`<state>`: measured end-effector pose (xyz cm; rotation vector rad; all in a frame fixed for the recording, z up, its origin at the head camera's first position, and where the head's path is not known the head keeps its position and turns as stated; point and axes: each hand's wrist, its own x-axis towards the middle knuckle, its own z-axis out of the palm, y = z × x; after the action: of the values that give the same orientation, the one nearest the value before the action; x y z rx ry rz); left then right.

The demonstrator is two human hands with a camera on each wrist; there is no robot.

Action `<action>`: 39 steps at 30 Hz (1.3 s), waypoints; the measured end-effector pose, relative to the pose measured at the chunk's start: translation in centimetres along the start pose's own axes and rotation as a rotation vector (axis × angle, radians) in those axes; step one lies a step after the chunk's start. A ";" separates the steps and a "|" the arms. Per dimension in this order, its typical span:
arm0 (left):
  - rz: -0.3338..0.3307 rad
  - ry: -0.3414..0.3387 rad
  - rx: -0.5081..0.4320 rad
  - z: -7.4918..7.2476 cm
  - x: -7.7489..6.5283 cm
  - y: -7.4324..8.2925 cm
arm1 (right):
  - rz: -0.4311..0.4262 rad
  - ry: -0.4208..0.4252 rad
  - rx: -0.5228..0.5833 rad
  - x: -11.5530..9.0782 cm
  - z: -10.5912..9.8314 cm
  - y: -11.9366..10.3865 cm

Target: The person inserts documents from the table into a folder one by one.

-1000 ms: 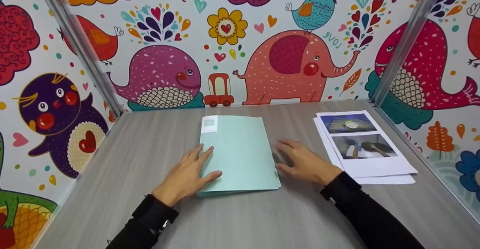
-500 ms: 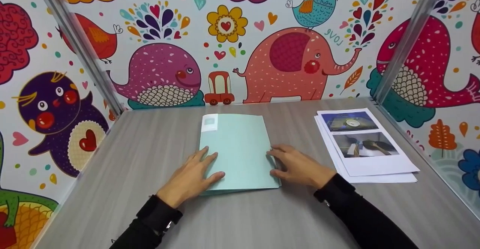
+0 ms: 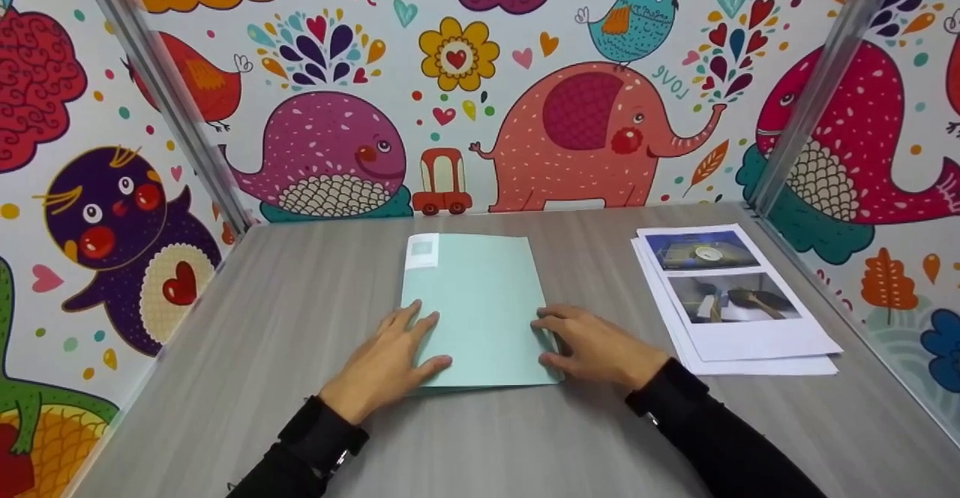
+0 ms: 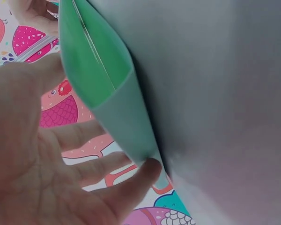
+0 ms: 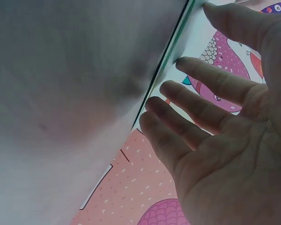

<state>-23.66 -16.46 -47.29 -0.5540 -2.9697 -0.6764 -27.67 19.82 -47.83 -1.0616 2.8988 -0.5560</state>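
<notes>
A pale green folder [image 3: 484,303] lies closed on the grey table, with a white label [image 3: 423,250] at its upper left corner. My left hand [image 3: 382,367] rests along the folder's left spine, its fingers extended and its thumb over the cover. In the left wrist view the folder's end [image 4: 126,117] gapes at the spine and shows a brighter green inside. My right hand [image 3: 600,344] touches the right edge of the folder with its fingertips. From the right wrist, the fingers of that hand [image 5: 220,117] look spread and slightly bent beside the thin edge.
Several white sheets [image 3: 765,344] lie in a slightly uneven stack on the right of the table [image 3: 315,273], the top one printed with two photos. Cartoon-patterned walls [image 3: 450,123] enclose the back and both sides, with metal posts [image 3: 169,108] at the corners.
My right hand has moved left from beside the folder onto its right edge. The left hand has shifted slightly right and further over the cover. The sheets stay put.
</notes>
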 end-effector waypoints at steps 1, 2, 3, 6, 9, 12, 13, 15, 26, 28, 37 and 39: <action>0.000 -0.002 0.002 0.0 0.0 0.0 | 0.001 -0.003 0.003 0.0 0.1 0.0; 0.001 -0.002 0.004 0.1 0.0 0.0 | 0.003 -0.006 0.008 -0.1 0.1 0.0; 0.002 -0.002 0.007 0.1 0.0 0.0 | 0.002 -0.006 0.009 -0.1 0.1 0.0; 0.003 -0.007 0.014 0.2 0.0 0.1 | 0.003 -0.007 0.016 -0.2 0.2 0.1; 0.007 -0.015 0.019 0.3 0.0 0.2 | 0.007 -0.011 0.019 -0.4 0.3 0.1; 0.010 -0.021 0.025 0.2 0.0 0.3 | 0.017 -0.022 0.025 -0.6 0.3 0.2; 0.011 -0.019 0.027 0.2 -0.1 0.4 | 0.018 -0.025 0.028 -0.6 0.3 0.1; 0.011 -0.012 0.032 0.2 -0.2 0.4 | 0.014 -0.029 0.031 -0.5 0.2 0.0; 0.040 -0.001 0.043 0.0 -0.3 0.5 | -0.022 -0.025 0.014 -0.3 -0.5 -0.1; 0.038 -0.010 0.042 0.1 -0.3 0.5 | -0.027 -0.025 0.013 -0.3 -0.5 -0.1; 0.040 -0.025 0.030 0.1 -0.5 0.9 | -0.047 -0.017 0.007 -0.7 -0.7 -0.2; 0.042 -0.030 0.029 0.1 -0.6 1.1 | -0.049 -0.015 -0.002 -0.9 -0.7 -0.1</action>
<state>-22.68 -15.73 -47.05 -0.6276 -2.9814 -0.6256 -27.00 20.53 -47.22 -1.1348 2.8678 -0.5441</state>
